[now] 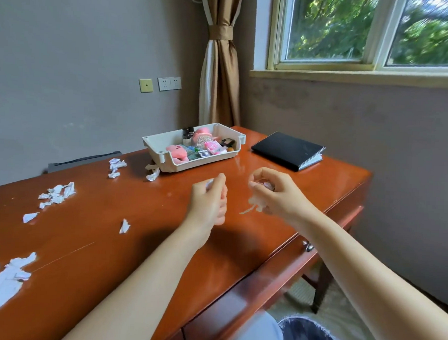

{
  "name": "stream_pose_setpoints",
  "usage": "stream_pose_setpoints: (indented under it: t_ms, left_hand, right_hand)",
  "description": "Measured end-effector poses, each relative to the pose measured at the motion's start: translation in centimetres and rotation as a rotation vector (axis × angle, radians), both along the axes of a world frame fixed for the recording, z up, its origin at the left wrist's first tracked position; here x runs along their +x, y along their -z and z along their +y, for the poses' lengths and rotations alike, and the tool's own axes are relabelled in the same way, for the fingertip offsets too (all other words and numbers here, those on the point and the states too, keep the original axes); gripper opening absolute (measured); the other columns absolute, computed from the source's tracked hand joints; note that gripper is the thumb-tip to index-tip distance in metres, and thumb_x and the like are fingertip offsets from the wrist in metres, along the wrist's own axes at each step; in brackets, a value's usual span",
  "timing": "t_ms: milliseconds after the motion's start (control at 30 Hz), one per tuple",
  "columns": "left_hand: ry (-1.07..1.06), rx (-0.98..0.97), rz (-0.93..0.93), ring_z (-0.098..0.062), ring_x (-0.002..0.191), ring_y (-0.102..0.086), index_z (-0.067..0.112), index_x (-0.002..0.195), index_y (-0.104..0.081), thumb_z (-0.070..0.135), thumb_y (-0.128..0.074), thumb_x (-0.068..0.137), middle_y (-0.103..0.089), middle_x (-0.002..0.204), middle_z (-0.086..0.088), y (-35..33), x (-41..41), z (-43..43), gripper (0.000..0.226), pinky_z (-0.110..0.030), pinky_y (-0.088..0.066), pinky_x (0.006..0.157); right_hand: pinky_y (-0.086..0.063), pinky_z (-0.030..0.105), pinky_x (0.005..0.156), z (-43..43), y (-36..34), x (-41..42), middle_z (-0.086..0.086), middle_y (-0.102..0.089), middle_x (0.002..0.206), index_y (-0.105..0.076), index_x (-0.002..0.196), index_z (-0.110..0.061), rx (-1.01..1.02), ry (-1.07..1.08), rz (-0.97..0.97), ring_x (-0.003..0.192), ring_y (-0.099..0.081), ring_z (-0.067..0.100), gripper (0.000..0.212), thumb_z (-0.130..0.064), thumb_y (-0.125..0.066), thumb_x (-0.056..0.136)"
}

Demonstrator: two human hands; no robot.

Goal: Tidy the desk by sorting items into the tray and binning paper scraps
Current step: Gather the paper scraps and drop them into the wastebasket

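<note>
A white tray stands at the far middle of the brown desk, filled with pink toys, small bottles and packets. White paper scraps lie scattered: a cluster at the left, a few near the tray's left corner, one in the middle, large torn pieces at the near left. My left hand hovers over the desk's middle, fingers curled round a small white scrap. My right hand is beside it, gripping crumpled paper scraps that hang below the fingers.
A black notebook lies at the desk's far right corner. A dark round bin with a light rim sits on the floor below the desk's near edge. Drawer fronts with a metal knob face me. Walls, curtain and window lie behind.
</note>
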State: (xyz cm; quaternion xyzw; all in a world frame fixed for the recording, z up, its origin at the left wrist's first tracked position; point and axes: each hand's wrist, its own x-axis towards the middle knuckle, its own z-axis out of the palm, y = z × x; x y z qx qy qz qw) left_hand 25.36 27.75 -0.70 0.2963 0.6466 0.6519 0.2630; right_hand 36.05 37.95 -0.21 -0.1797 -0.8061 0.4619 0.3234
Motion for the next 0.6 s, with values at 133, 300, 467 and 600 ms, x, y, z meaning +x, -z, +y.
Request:
stream_pose_setpoints:
  t_ms: [133,300,467,600]
  left_hand:
    - [0.207,0.018,-0.023,-0.007,0.034,-0.021,0.015,0.058,-0.035,0.031,-0.039,0.099,-0.026,0.042,0.005,0.4,4.1,1.8,0.044,-0.014,-0.017,0.036]
    - [0.438,-0.017,-0.040,-0.007,0.034,-0.020,0.015,0.055,-0.032,0.026,-0.038,0.099,-0.026,0.039,0.006,1.9,9.9,4.3,0.046,-0.012,-0.018,0.035]
    - [0.571,-0.098,-0.070,-0.009,0.034,-0.018,0.016,0.055,-0.033,0.024,-0.037,0.099,-0.025,0.043,0.003,5.7,14.3,6.4,0.045,-0.012,-0.015,0.037]
    - [0.641,-0.200,-0.092,-0.008,0.034,-0.021,0.015,0.058,-0.035,0.024,-0.038,0.099,-0.029,0.047,0.001,9.4,16.0,7.6,0.042,-0.012,-0.017,0.035]
  right_hand:
    - [-0.036,0.015,0.042,1.1,0.6,4.9,-0.003,-0.042,0.050,-0.046,0.058,-0.009,0.001,0.129,-0.041,0.040,-0.040,0.001,0.040,-0.027,-0.054,0.093]
    - [-0.022,0.023,0.045,2.6,2.8,11.1,0.001,-0.022,0.056,-0.031,0.055,-0.015,-0.207,0.242,-0.013,0.039,-0.025,0.007,0.047,-0.033,-0.055,0.092]
    - [-0.018,0.017,0.038,4.0,6.4,16.1,0.001,-0.031,0.049,-0.034,0.054,-0.010,-0.352,0.341,-0.027,0.040,-0.020,0.010,0.046,-0.025,-0.058,0.091]
    - [-0.018,0.016,0.037,4.7,10.3,18.3,0.000,-0.028,0.047,-0.031,0.050,-0.015,-0.416,0.400,-0.077,0.037,-0.020,0.008,0.050,-0.022,-0.059,0.090]
